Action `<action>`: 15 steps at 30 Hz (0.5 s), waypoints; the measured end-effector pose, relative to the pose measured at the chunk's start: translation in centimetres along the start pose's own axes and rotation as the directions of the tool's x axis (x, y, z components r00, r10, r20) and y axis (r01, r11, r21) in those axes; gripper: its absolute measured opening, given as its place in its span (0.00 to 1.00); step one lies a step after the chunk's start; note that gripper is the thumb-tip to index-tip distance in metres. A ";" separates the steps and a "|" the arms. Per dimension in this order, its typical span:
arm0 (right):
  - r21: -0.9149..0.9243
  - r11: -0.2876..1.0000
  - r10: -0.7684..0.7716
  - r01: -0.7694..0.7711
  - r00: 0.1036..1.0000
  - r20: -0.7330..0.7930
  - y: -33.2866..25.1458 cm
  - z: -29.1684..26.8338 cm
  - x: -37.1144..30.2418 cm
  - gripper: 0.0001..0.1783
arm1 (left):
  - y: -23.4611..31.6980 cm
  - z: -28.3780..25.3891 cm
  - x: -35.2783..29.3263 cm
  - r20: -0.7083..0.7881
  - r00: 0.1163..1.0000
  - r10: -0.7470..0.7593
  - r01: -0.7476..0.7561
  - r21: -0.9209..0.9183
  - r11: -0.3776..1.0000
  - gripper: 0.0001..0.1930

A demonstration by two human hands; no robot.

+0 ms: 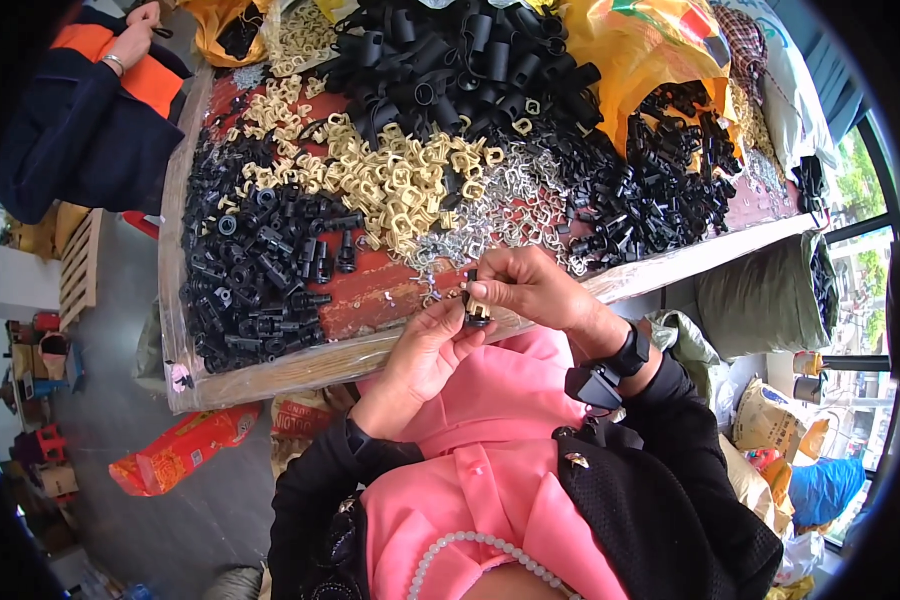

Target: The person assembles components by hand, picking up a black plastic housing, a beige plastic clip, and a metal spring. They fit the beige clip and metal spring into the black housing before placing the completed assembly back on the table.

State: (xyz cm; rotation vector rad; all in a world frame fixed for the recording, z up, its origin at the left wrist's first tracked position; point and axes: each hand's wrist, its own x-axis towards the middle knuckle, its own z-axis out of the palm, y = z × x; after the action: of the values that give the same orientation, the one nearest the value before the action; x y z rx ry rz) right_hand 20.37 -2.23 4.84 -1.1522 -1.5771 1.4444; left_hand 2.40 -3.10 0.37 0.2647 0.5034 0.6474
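Left hand (pixel 425 355) and right hand (pixel 533 285): both grips pinched on one black-and-gold part (pixel 477 311), over the desk (pixel 370 297) edge, 6 o'clock. Looks part-assembled; completion unclear. Gold clips (pixel 395 190), 11 o'clock, lie loose.

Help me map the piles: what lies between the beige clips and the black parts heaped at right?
In the head view, bent silver metal pieces separate the beige clips from the black parts.

Held black-and-gold part (pixel 477 311): 1
Own hands (pixel 425 350) (pixel 532 288): 2
Co-worker (pixel 80 130): 1
Table (pixel 365 300): 1
Wooden pallet (pixel 79 270): 1
Gold clips (pixel 400 188): too many to count
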 end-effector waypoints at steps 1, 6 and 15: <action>-0.011 1.000 0.012 -0.012 1.000 0.003 0.1 0.0 0.1 0.13 | 0.0 -0.1 0.1 -0.004 1.000 -0.001 0.001 -0.003 1.000 0.10; 0.099 0.995 0.019 -0.024 0.998 0.053 -0.1 -0.4 0.6 0.13 | 0.0 0.0 0.1 -0.008 1.000 0.013 -0.013 -0.008 1.000 0.11; 0.072 0.992 -0.105 0.105 0.994 -0.011 -0.8 0.3 -0.5 0.14 | -0.3 0.7 -0.8 0.099 0.995 0.033 -0.034 0.016 0.999 0.12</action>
State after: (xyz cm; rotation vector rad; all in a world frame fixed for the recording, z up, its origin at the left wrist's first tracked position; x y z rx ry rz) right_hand 20.18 -2.83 5.58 -1.0164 -1.5443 1.4150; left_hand 2.37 -3.93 1.09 0.3213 0.4104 0.6592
